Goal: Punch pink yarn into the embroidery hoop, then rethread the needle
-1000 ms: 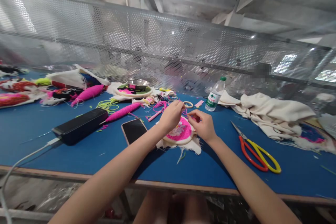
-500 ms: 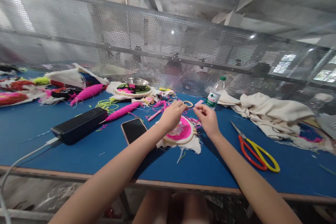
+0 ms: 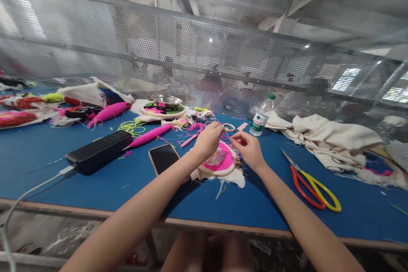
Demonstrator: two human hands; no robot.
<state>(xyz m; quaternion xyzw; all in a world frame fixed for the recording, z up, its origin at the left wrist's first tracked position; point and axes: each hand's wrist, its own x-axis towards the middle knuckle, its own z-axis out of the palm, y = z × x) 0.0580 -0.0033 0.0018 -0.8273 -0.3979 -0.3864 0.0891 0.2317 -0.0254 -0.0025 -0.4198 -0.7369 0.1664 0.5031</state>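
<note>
A round embroidery hoop point(image 3: 228, 162) lies on the table in front of me, with a bright pink stitched patch and a pale motif inside it. Frayed white cloth sticks out around its rim. My left hand point(image 3: 208, 141) is above the hoop's far left side, fingers curled and pinched together. Close beside it on the right, my right hand point(image 3: 248, 148) has its thumb and fingertips pressed together. What either pinch holds is too small to make out. Loose pink yarn point(image 3: 196, 127) lies just beyond the hands.
A phone point(image 3: 164, 157) and black power bank point(image 3: 98, 151) lie left, near pink yarn bundles point(image 3: 149, 137). Scissors point(image 3: 310, 187) with red and yellow handles lie right. Beyond are a water bottle point(image 3: 260, 118), cream cloth point(image 3: 334, 136) and a perforated metal screen point(image 3: 197, 51).
My right hand has moved slightly left, closer to my left hand, uncovering more of the small pink piece by the bottle. My left hand stays nearly in place.
</note>
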